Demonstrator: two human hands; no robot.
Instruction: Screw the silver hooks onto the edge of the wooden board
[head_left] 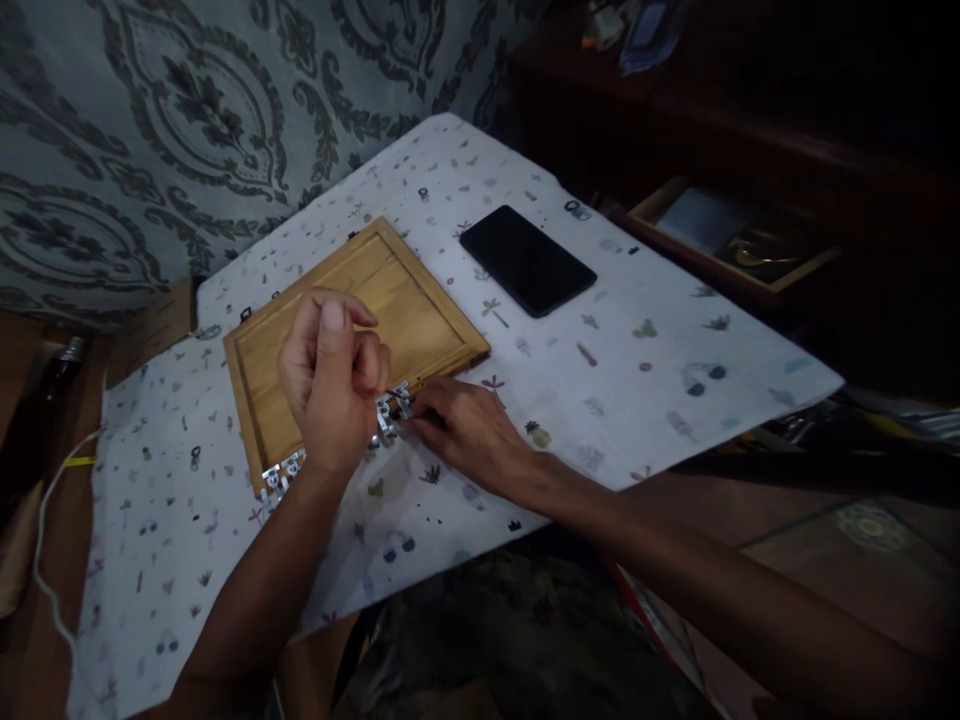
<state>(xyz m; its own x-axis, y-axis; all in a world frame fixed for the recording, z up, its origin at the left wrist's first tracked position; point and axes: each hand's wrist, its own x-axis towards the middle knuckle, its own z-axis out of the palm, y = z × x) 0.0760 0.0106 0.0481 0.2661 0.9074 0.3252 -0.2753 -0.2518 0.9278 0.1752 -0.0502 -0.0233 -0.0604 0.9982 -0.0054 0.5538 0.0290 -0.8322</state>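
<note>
A wooden framed panel lies on the cloth-covered table, with shiny metal hinge-like fittings along its near edge. More of these metal fittings sit at its near left corner. My left hand is above the near edge, fingers curled and thumb raised; whatever it holds, if anything, is hidden. At the right of the middle fitting, my right hand has its fingers pinched together low by the panel's edge. A thin dark piece shows between the two hands, too small to name.
A black phone or tablet lies to the panel's right on the patterned tablecloth. Beyond the table's right edge, a drawer stands pulled out with things inside. A cardboard box and a white cable are at the left.
</note>
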